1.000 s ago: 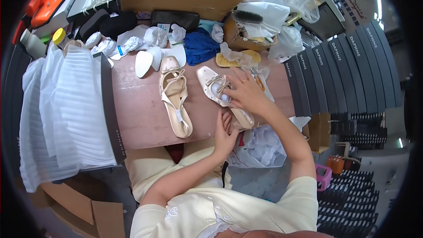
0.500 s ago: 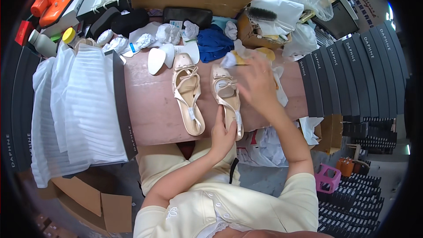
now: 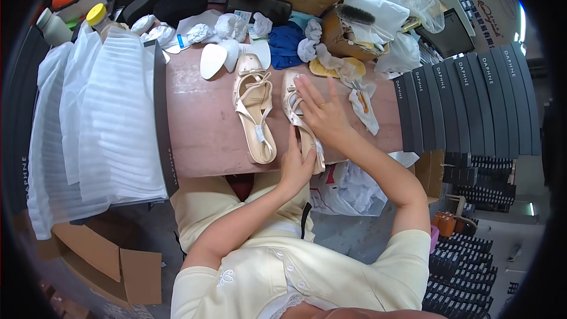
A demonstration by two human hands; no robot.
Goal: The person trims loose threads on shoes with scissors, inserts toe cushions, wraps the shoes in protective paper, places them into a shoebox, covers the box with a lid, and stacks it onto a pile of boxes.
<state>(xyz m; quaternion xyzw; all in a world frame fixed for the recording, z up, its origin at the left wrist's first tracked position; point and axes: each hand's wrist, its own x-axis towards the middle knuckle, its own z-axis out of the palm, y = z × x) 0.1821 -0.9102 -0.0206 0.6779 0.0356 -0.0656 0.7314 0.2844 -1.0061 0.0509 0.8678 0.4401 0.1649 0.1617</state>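
Lying on the tabletop (image 3: 201, 130), the right shoe (image 3: 301, 119) is pressed under the flat, open right hand (image 3: 322, 112), while its heel end is gripped by the left hand (image 3: 297, 162). It is cream, pointed and strappy, matched by the left shoe (image 3: 254, 115) just beside it. Dark lids (image 3: 466, 106) are fanned at the right; white foam sheets (image 3: 100, 118) are stacked at the left.

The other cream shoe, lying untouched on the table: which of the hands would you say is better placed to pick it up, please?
Probably the left hand. It rests at the heel of the held shoe, right beside the free shoe. The right hand lies flat on the held shoe, on the far side, and would have to cross over it.
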